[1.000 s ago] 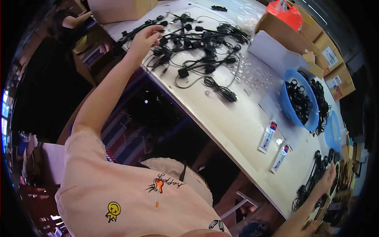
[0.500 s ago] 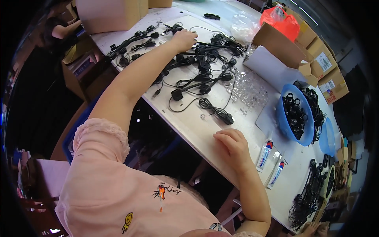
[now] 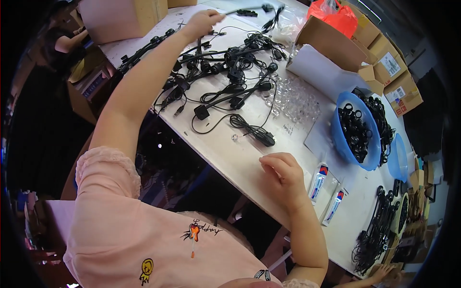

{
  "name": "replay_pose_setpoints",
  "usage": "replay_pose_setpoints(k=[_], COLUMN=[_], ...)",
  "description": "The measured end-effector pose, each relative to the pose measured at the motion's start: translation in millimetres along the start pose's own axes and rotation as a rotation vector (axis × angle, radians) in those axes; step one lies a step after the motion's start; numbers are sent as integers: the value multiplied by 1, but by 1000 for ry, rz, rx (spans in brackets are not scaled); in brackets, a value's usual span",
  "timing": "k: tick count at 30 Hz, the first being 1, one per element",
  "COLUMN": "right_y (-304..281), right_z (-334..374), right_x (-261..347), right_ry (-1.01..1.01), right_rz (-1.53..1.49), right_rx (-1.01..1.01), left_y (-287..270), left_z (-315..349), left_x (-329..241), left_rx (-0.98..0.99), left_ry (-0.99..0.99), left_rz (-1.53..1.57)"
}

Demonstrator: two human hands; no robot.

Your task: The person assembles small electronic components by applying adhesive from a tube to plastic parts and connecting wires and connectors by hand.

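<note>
My left arm reaches to the far side of the table. Closed fingers of my left hand [image 3: 203, 24] grip one end of a thin dark rod [image 3: 242, 8], held up above the table. At the rod's other end are a round black piece and a bundled black cord [image 3: 273, 20]. Below lies a tangle of similar black rods with cords [image 3: 235, 72]. My right hand [image 3: 284, 175] hovers over or rests on the table's front part; I cannot tell which. Its fingers are loosely bent and slightly apart, with nothing visible in them. Nearby lies a coiled black cord [image 3: 252, 129].
Clear small plastic pieces [image 3: 297, 98] lie mid-table beside an open carton [image 3: 331, 45]. A blue bowl [image 3: 340, 127] holds black rings. Two tubes [image 3: 318, 182] lie right of my right hand. More black corded parts [image 3: 377, 230] and another person's hand [image 3: 382, 272] are at lower right.
My left hand has moved farther away and slightly left, lifting the rod and its cord off the pile. My right hand has stayed about where it was.
</note>
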State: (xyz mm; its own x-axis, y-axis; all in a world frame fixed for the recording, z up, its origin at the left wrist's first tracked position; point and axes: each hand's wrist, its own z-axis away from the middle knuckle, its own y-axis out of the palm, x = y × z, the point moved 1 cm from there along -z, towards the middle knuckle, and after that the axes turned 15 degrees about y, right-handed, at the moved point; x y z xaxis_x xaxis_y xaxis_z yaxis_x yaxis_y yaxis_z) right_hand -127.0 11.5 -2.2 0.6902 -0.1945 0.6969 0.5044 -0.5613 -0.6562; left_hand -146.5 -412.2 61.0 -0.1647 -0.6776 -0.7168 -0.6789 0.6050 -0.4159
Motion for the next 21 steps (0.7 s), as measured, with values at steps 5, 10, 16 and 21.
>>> replay_pose_setpoints(k=[5,10,16,21], right_y=[-5,-44,-66,-30], right_z=[2,17,42,90], right_x=[11,55,133,112], right_ry=[-73,-241,-194,300], right_rz=[54,350,690,197], right_rx=[-171,-603,-696,-196], left_y=[-64,-94,-60,-23], left_z=[30,61,134,183], left_x=[-79,-150,-232,-246], left_rx=[-162,20,601,940], left_ry=[141,267,592,662], left_rz=[298,447,262,170])
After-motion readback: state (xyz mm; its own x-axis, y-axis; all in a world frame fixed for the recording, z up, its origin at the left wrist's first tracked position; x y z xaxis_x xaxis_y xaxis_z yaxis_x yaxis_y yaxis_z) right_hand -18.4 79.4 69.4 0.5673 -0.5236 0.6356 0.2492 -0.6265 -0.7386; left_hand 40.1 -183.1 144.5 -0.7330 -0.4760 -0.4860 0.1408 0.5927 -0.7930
